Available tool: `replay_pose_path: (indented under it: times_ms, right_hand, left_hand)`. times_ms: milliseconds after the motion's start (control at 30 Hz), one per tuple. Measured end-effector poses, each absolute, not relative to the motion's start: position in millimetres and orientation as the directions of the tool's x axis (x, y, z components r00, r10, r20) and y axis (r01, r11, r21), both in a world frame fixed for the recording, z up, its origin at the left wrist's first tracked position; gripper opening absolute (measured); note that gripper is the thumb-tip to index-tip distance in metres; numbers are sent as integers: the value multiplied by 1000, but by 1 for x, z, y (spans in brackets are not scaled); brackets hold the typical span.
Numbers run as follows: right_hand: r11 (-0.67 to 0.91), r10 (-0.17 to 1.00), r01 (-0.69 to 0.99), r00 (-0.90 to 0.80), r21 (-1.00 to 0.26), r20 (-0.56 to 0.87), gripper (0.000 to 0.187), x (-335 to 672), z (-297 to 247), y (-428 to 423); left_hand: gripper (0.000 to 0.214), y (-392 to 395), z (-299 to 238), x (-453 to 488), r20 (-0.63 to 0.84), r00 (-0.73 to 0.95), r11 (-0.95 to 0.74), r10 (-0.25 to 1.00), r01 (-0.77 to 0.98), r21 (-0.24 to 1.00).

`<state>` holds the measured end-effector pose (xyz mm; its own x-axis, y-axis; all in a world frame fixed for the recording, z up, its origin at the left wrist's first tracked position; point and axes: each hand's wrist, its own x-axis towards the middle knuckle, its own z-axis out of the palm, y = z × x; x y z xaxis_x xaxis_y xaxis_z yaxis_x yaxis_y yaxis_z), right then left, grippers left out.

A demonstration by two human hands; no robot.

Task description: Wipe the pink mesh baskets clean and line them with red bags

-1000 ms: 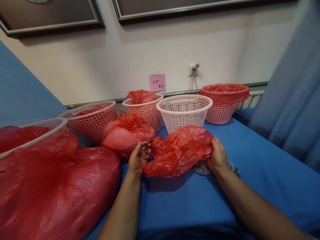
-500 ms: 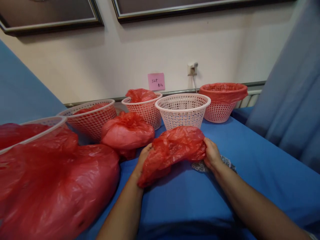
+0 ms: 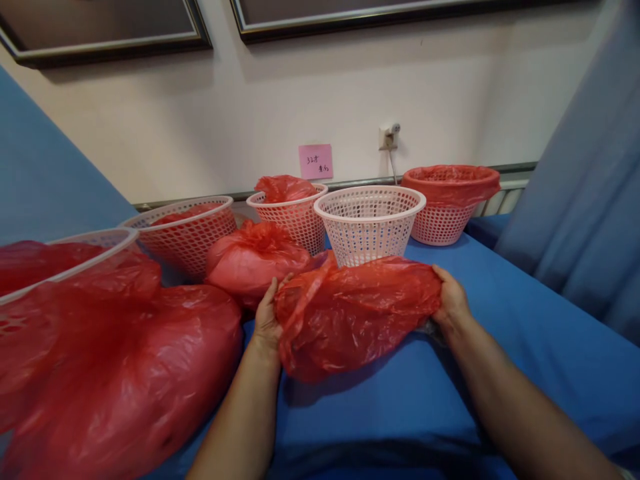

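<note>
A thin red plastic bag [image 3: 355, 313] is spread between my two hands above the blue-covered table. My left hand [image 3: 270, 313] grips its left side, thumb upward, with some fingers hidden by the plastic. At its right end my right hand [image 3: 451, 297] is closed on the film. Just behind the bag stands a pale pink perforated basket [image 3: 370, 230] with no liner showing. Part of a grey speckled thing [image 3: 431, 331] shows beneath the bag near my right hand, mostly covered.
On the left lies a large full red bag [image 3: 165, 373], with a smaller tied red bag [image 3: 255, 263] behind it. Baskets holding red plastic, such as the lined basket [image 3: 443, 223], stand along the wall. A pink note [image 3: 315, 162] and a socket [image 3: 388, 138] are on the wall.
The bag has opened out wider and looks fuller between my hands. My right hand has moved right and my left hand slightly left. The grey speckled thing is now mostly covered.
</note>
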<state>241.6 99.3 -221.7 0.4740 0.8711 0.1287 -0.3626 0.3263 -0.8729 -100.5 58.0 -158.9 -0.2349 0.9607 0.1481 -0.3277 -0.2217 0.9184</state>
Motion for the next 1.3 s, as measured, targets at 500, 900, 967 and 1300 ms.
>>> replay_pose_path:
  times_ms: [500,900,967,1300]
  right_hand:
    - [639,629,755,-403,-146,665,80,181,-193,27]
    - [324,750,929,-135,-182,647,34,213,-193,47]
    - [308,733,937,-123,-166,669,28,213,-195,47]
    - [728,490,685,-478,-39,729,16,179,-202,40]
  left_hand:
    - [44,57,-171,-76,253,-66,-257,965,-75,963]
    - [33,75,-164,-106,512,-729,-581,455,193,791]
    - [35,71,-161,-106,567,-742,-609,358,275,744]
    - [60,39,-165,-62,710,198,-695,676,492,525]
